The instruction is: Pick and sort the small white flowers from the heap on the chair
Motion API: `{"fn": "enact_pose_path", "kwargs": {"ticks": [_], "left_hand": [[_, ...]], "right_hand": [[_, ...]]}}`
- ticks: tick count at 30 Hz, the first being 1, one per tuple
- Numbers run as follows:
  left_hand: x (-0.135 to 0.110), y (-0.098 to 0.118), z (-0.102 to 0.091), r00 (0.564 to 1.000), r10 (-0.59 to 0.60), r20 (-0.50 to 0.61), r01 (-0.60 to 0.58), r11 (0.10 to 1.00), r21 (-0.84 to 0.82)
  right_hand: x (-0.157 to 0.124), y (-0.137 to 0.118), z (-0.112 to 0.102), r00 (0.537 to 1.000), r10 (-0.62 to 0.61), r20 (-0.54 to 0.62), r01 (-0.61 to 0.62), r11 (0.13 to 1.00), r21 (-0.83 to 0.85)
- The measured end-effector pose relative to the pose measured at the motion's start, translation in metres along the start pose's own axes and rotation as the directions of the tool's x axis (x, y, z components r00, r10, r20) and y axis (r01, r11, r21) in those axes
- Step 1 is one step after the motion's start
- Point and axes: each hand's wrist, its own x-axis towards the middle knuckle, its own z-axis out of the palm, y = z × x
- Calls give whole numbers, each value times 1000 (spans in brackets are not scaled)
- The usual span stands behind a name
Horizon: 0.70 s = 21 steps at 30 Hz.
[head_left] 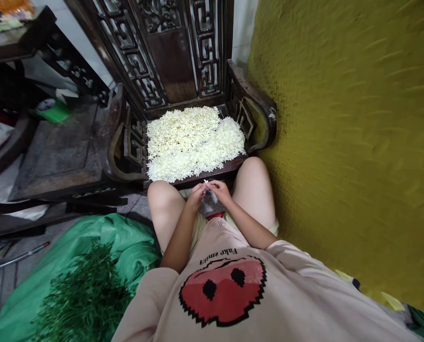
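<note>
Between my knees, just in front of the chair seat's edge, my two hands meet at the fingertips. A small white flower shows at the point where they touch. My left hand has its fingers closed and pinched towards the flower. From the other side, my right hand also pinches at it, thumb and fingers together. Beyond them, a thick spread of white and pale yellow flowers covers the seat of a dark carved wooden chair. Any stem between my fingers is too small to make out.
A green sack with leafy green stems lies at my lower left. Left of the chair stands a dark wooden side table bearing a green box. A large yellow textured sheet rises close on my right.
</note>
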Motion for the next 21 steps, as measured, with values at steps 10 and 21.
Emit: {"fn": "enact_pose_path", "kwargs": {"ticks": [10,21], "left_hand": [[2,-3,-1,993,62,-103,-51,994,100],[7,-8,-4,978,101,-181,-76,988,136]], "right_hand": [[2,5,0,981,193,-18,-187,967,176],[2,7,0,978,208,7,-206,960,188]]}}
